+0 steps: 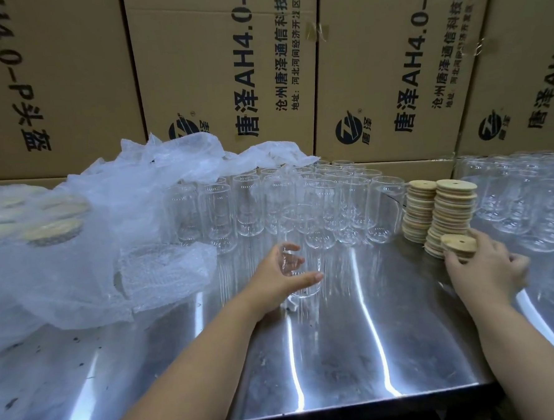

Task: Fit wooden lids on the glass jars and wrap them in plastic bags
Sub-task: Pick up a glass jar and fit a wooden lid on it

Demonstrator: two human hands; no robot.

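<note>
Jar (299, 250) gripped in left hand (279, 274); lid (458, 243) pinched by right hand (487, 268).

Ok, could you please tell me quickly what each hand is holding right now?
Left hand: fingers curled round a jar.
Right hand: gripping a lid.

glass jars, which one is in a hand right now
The jar out in front of the rest, nearest the camera: the left hand curls around its lower half. The other jars stand untouched in rows behind it.
</note>
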